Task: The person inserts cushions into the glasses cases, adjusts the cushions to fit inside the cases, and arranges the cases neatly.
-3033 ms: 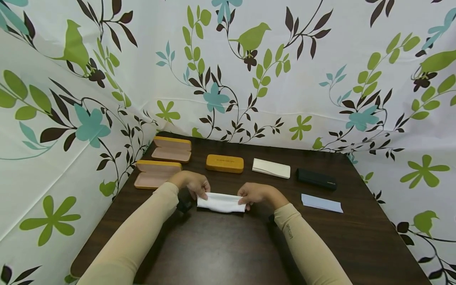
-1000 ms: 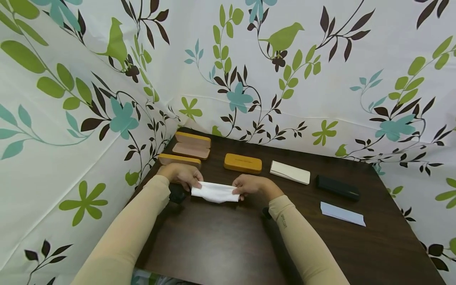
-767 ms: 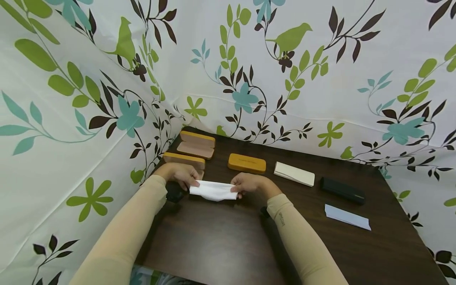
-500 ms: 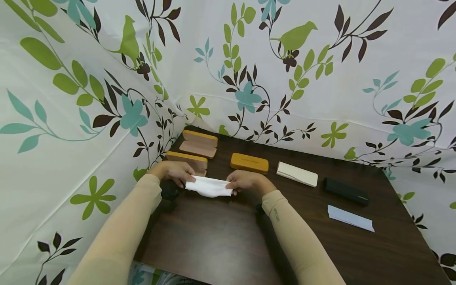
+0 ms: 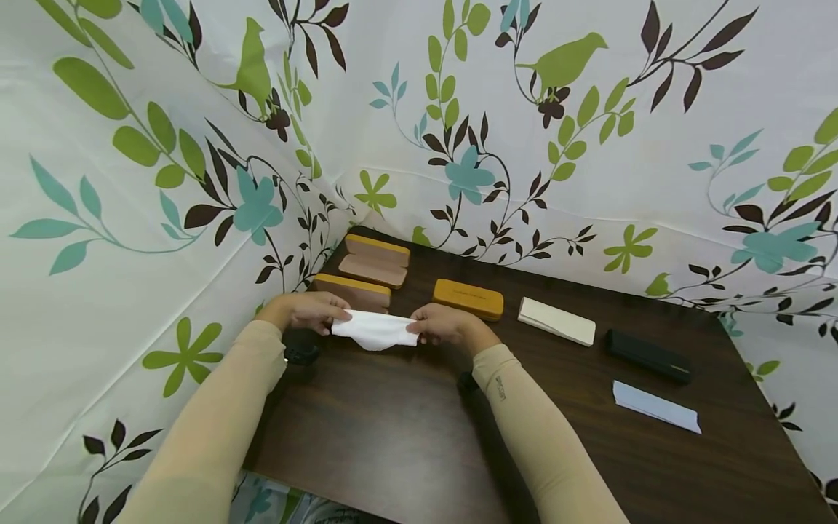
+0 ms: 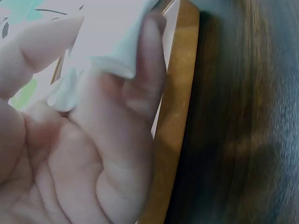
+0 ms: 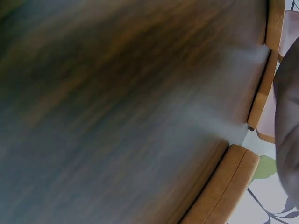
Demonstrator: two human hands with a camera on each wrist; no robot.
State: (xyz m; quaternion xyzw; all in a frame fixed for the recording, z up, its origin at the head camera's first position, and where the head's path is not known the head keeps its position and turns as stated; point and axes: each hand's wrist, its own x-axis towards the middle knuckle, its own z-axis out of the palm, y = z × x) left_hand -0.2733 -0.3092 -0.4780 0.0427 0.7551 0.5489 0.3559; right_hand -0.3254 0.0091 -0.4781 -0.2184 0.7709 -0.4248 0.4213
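Observation:
A folded white cloth (image 5: 374, 331) is stretched between both hands in the head view, its lower edge sagging. My left hand (image 5: 308, 311) pinches its left end between thumb and fingers; my right hand (image 5: 445, 325) pinches the right end. The cloth is just in front of the nearer open glasses case (image 5: 356, 289), an orange case with a pale lining, partly hidden by the left hand and cloth. In the left wrist view, the case's orange edge (image 6: 180, 84) runs beside the fingers holding the cloth (image 6: 110, 35). Only part of my right hand (image 7: 288, 126) shows in the right wrist view.
Behind stands another open glasses case (image 5: 376, 266). To the right, in a row, lie a closed orange case (image 5: 468, 298), a cream folded cloth or sleeve (image 5: 556, 321) and a black case (image 5: 648, 356). A light blue folded cloth (image 5: 656, 407) lies nearer. Patterned curtains border the dark table (image 5: 393, 437).
Both hands have carried the white cloth left and farther from me, up to the nearer open case, which they now partly cover. The head view has turned left. The other objects stay put.

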